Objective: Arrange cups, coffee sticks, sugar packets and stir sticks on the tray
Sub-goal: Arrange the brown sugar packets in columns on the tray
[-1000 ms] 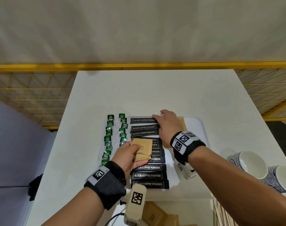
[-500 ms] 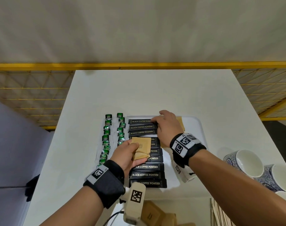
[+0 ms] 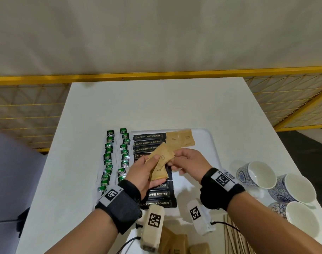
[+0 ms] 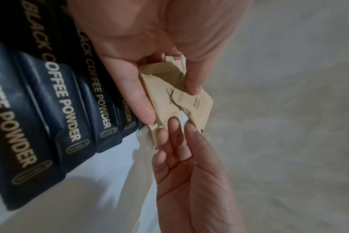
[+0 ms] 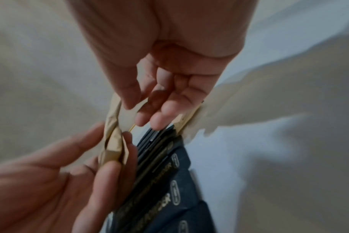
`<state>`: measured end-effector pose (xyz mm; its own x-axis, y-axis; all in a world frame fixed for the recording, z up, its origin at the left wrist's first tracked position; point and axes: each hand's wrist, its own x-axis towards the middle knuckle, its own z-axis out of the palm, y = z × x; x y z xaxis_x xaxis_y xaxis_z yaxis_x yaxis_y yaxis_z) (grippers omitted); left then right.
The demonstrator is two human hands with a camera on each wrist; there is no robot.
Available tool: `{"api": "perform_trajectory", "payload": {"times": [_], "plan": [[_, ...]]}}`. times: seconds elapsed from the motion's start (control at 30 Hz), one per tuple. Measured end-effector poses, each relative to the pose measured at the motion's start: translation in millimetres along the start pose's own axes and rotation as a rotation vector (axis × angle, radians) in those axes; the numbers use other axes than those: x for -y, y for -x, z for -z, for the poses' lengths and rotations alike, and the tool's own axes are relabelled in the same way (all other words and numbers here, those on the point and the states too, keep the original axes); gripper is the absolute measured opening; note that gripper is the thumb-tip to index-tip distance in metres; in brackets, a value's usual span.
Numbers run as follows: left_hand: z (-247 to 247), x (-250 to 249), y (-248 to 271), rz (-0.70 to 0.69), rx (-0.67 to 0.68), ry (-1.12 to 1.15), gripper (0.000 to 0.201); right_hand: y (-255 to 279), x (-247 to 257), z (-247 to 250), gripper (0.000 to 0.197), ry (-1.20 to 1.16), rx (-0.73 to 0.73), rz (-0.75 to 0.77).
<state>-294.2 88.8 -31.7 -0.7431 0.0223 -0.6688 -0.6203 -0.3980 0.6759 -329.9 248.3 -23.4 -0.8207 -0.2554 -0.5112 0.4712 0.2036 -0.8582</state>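
Note:
A white tray [image 3: 208, 143] holds a column of black coffee sticks [image 3: 157, 194] and, to the right of the top stick, two brown sugar packets [image 3: 180, 138] side by side. My left hand [image 3: 153, 162] grips a small stack of sugar packets [image 3: 159, 166] above the coffee sticks. My right hand [image 3: 172, 161] pinches the right end of the top packet. The left wrist view shows the stack [image 4: 165, 94] between my left thumb and fingers, with right fingertips [image 4: 175, 124] on its end. The right wrist view shows the packets [image 5: 113, 141] edge-on.
Three blue-and-white cups [image 3: 257, 174] stand on the table right of the tray. Two rows of small green packets [image 3: 109, 156] lie left of it. Wooden stir sticks [image 3: 233, 237] and more sugar packets [image 3: 175, 242] lie at the near edge. A yellow fence borders the table.
My right hand has left the tray's far row, where two sugar packets now lie, and has come back to the stack. My left hand has raised the stack slightly.

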Motion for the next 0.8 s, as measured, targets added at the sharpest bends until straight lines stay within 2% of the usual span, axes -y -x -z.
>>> {"api": "perform_trajectory", "payload": {"times": [0.17,0.27,0.33,0.4,0.57,0.63,0.73,0.8], "plan": [[-5,4,2,-0.006,0.006,-0.081,0.013,7,3,3,0.027,-0.080,-0.112,0.014],[-8,5,4,-0.012,0.004,-0.091,0.016,10,5,5,0.013,-0.091,-0.100,0.024],[-9,5,5,-0.007,0.010,-0.053,0.017,12,4,3,0.024,-0.017,-0.039,0.018],[-11,5,7,-0.001,0.022,-0.030,0.022,11,2,3,0.026,-0.014,-0.018,0.016],[-10,4,7,0.008,0.039,-0.034,0.024,10,1,5,0.028,-0.178,-0.104,0.045],[-10,2,8,0.013,0.031,-0.033,0.021,12,0,4,0.029,-0.123,-0.106,0.099],[-9,1,8,0.014,0.031,-0.048,0.019,15,-2,6,0.017,0.008,-0.053,0.187],[-8,1,7,0.024,0.027,-0.071,0.021,17,-3,9,0.027,0.168,-0.027,0.258]]}}
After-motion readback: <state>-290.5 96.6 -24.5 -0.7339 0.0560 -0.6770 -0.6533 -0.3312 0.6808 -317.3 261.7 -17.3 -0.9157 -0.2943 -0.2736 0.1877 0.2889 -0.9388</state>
